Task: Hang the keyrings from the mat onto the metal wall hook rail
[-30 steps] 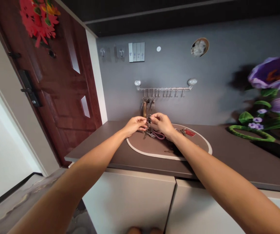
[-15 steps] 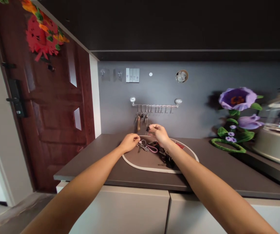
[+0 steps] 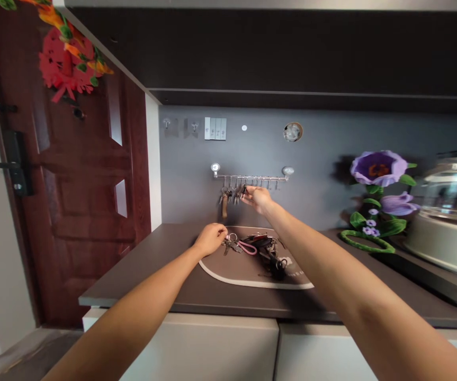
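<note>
My right hand (image 3: 257, 198) is raised at the hook rail (image 3: 252, 178), its fingers closed on a small set of keys (image 3: 243, 192) with a dark part. Several keys and a brown strap (image 3: 224, 205) hang from the rail's left hooks. My left hand (image 3: 211, 238) rests at the left edge of the mat (image 3: 228, 278), fingers pinched at a key ring (image 3: 233, 237) with keys and a pink loop (image 3: 247, 247). A dark pile of keys (image 3: 274, 259) lies right of the loop on the mat.
Purple felt flowers (image 3: 379, 169) and a clear-topped appliance (image 3: 446, 227) stand at the right, near a black flat object (image 3: 427, 278). A dark shelf (image 3: 268, 53) overhangs the counter. At the left is a red-brown door (image 3: 93, 159).
My right hand has risen from above the mat to the hook rail, with the small keys in it. My left hand has stayed by the key ring. The view has shifted slightly.
</note>
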Tool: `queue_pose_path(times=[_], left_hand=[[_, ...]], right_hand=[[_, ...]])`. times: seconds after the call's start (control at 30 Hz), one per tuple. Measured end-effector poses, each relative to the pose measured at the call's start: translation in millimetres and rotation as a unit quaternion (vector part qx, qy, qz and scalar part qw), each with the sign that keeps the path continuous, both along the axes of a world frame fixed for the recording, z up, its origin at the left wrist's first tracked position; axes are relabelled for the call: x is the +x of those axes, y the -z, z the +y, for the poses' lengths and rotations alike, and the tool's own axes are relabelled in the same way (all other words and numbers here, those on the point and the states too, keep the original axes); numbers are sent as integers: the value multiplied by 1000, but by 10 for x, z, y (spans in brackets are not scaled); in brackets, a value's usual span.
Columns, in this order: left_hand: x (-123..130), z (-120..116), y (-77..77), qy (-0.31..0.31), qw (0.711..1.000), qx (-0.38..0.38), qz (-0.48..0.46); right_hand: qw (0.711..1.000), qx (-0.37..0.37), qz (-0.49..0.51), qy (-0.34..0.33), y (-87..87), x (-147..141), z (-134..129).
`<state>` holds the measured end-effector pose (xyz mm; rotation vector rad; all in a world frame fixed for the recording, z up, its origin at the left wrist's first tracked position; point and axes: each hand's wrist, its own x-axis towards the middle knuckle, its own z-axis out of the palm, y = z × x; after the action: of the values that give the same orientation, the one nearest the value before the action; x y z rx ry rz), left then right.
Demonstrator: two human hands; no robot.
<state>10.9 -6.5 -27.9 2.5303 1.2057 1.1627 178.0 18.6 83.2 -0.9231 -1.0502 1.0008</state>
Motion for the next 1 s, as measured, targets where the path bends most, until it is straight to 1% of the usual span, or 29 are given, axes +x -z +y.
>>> queue_pose_path(times=[0.17, 0.43, 0.8, 1.0], left_hand=[[2, 1, 4, 7, 1000, 1, -2], [10, -4, 3, -2, 1000, 12, 4], [-3, 17, 5, -3, 1000, 10, 7], [0, 13, 0, -2, 1000, 5, 3]], right_hand=[[998, -34, 24, 41, -59, -62, 162], [996, -60, 45, 57, -29, -115, 283], [996, -68, 36, 42, 94, -86, 294], [997, -60, 25, 42, 156, -54, 370]])
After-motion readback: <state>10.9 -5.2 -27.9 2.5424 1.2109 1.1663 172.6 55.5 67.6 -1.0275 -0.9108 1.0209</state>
